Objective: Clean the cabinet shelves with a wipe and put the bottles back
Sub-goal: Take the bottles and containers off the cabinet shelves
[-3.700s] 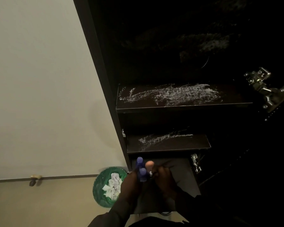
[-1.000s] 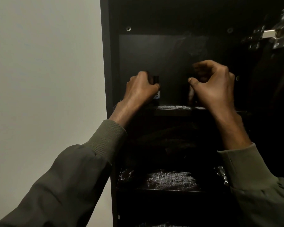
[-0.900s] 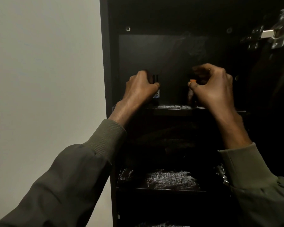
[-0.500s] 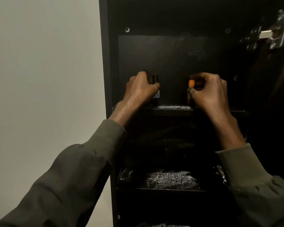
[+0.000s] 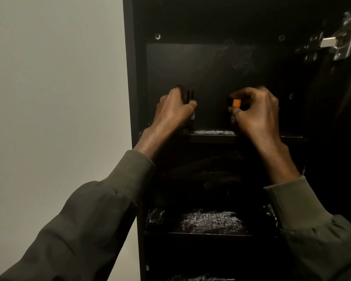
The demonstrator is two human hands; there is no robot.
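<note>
1. A pale wall (image 5: 55, 98) fills the left side; it ends at the dark side panel of the cabinet (image 5: 131, 78).
2. A left sleeve (image 5: 85, 220), olive green, rises from the lower left corner toward the top shelf (image 5: 213, 136).
3. The left hand (image 5: 173, 111) sits at the left end of the top shelf; its fingers curl round a small dark bottle (image 5: 190, 96); the bottle's black cap shows above the thumb, and a strip of pale label shows below it; whether the base touches the shelf is hidden by the hand.
4. Between the 2 hands the top shelf carries a patch of white residue (image 5: 213, 131) along its front edge.
5. The right hand (image 5: 255, 112) is near the middle of the top shelf; thumb and fingers pinch a bottle with an orange cap (image 5: 236, 102); the body below the cap is dark and mostly covered, so its base cannot be seen.
6. The 2 bottles stand well apart, both upright.
7. The lower shelf (image 5: 201, 233) shows a wide smear of white residue across its top; a further streaked shelf edge shows at the bottom.
8. A right sleeve (image 5: 312, 230) enters from the lower right corner.
9. A metal hinge (image 5: 336, 42) sits at the upper right on the cabinet's side.
</note>
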